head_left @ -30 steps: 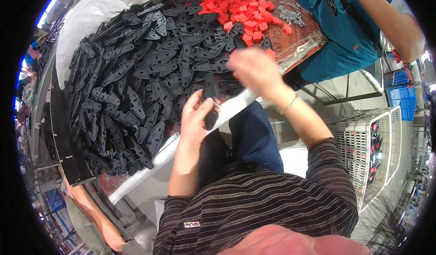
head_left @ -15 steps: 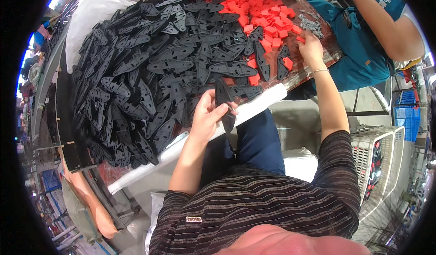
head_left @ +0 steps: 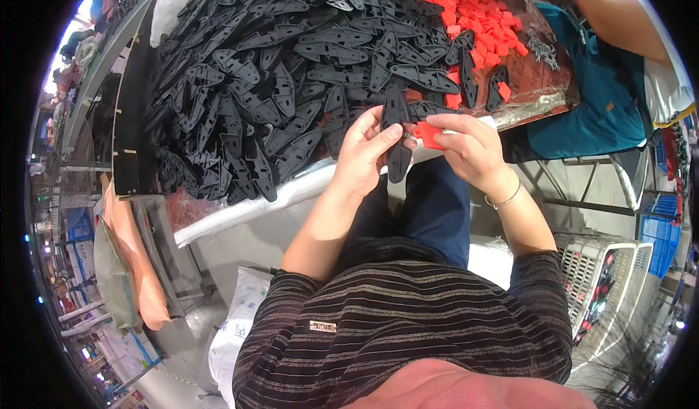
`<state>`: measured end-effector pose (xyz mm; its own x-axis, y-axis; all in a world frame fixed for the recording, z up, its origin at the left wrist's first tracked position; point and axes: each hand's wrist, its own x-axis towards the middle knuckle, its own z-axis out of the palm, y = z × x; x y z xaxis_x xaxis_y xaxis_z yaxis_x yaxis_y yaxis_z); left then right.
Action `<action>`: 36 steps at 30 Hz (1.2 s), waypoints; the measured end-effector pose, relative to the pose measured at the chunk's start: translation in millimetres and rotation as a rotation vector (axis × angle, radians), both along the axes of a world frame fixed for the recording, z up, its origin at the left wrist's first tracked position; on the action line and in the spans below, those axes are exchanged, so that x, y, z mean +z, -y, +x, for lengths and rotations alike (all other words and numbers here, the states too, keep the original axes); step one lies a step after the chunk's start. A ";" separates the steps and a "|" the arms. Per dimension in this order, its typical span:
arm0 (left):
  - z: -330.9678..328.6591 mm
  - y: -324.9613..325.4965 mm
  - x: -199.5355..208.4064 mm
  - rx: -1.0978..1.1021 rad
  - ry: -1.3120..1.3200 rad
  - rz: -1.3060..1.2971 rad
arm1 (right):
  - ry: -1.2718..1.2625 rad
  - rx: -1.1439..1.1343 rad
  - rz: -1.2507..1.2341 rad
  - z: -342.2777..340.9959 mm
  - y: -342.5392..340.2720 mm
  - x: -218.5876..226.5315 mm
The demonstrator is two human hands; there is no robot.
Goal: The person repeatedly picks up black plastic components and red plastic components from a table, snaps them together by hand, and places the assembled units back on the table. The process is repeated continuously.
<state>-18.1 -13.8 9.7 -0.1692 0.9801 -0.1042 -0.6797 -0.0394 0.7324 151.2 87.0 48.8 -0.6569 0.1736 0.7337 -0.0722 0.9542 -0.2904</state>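
My left hand point(head_left: 362, 152) grips a black plastic part point(head_left: 397, 160), long and pointed at both ends, held upright over the table's near edge. In my right hand point(head_left: 473, 154) is a small red plastic piece point(head_left: 428, 136), pinched by the fingertips. The red piece is right beside the black part's middle; whether they touch I cannot tell. A small metal spring, seen earlier at my left thumb, is now mostly hidden between the hands. Beyond my hands spreads a big heap of similar black parts point(head_left: 251, 107), with a pile of red pieces point(head_left: 480, 19) to its right.
Small grey metal bits point(head_left: 542, 53) lie at the table's right. A white padded strip point(head_left: 255, 203) runs along the near edge. Another person in teal trousers point(head_left: 564, 118) sits at the right. A white crate point(head_left: 575, 263) with red and black parts stands lower right.
My right hand has come back from the red pile with a red piece and met the left hand. The left hand still holds the black part. The whole view has shifted slightly.
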 end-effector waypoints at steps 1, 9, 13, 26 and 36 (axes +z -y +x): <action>-0.8 3.3 1.5 0.005 0.017 0.008 | -0.021 0.001 0.015 0.1 3.0 1.8; 8.4 13.9 17.6 0.084 -0.053 0.011 | 0.041 -0.050 0.300 0.5 26.9 14.1; 11.9 17.0 12.8 0.100 -0.160 0.026 | 0.074 -0.036 0.415 0.4 33.2 18.5; 29.6 22.9 10.2 0.066 -0.138 0.115 | -0.058 -0.165 -0.262 3.1 39.2 -8.5; 47.1 21.3 2.6 0.070 -0.484 0.098 | -0.308 0.253 -1.312 -43.9 48.7 -10.9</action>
<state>28.9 -35.2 12.3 -0.2410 0.9659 0.0947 -0.2558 -0.1574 0.9538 107.3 38.3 37.8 -0.6160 0.7484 0.2458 -0.4268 -0.0549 -0.9027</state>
